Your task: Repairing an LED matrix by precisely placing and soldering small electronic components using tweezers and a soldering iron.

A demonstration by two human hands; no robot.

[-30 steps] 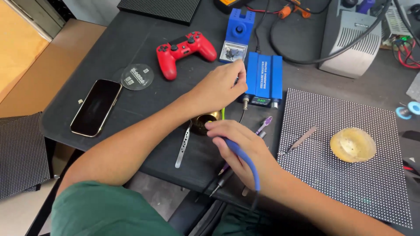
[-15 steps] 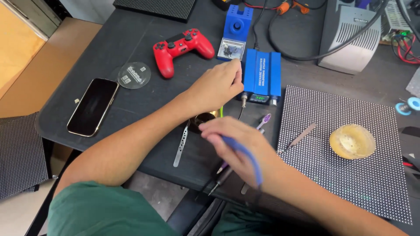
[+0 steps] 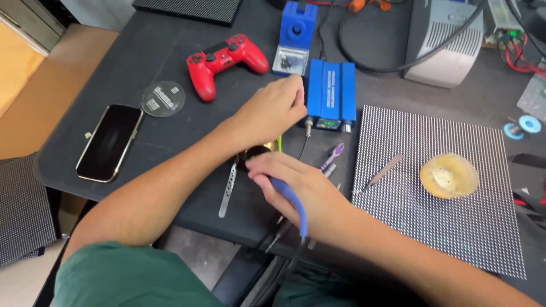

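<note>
Both hands hide small dark object; soldering iron (image 3: 291, 200) tip unseen.

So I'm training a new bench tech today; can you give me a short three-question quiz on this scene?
1. True or false: the right hand grips a blue-handled soldering iron.
2. Which thing does the left hand reach toward? A) red game controller B) blue soldering station C) smartphone
3. What lies on the dotted LED panel near its right side?

Key: 1 true. 2 B. 3 a round yellowish sponge.
</note>
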